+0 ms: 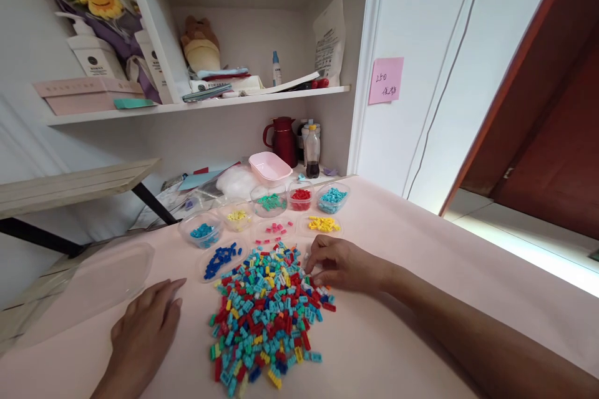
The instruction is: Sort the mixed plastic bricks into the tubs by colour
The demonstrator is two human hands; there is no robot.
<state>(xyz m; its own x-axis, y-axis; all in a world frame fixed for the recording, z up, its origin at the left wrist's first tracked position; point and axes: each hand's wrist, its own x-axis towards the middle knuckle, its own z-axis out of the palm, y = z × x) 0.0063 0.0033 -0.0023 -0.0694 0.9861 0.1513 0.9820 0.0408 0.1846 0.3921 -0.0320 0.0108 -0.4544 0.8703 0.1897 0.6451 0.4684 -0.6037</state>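
A heap of small mixed toy building bricks (266,312), mainly turquoise, red, blue, green and yellow, spreads over the pink table. My right hand (334,264) is at the heap's upper right edge, fingers curled down and thumb close to them; whatever is between the fingertips is too small to make out. Left of the heap, my left hand (145,324) rests on the table with its index finger stretched out, holding nothing. Behind the heap stand clear containers of sorted bricks: dark blue bricks (222,260), pink bricks (275,232) and yellow bricks (324,224) are nearest.
Farther back are tubs of blue bricks (203,234), pale yellow bricks (238,217), green bricks (271,201), red bricks (300,199) and turquoise bricks (332,197). A pink basin (270,167), red jug (283,140) and bottle (312,153) stand behind. A clear lid (126,268) lies left.
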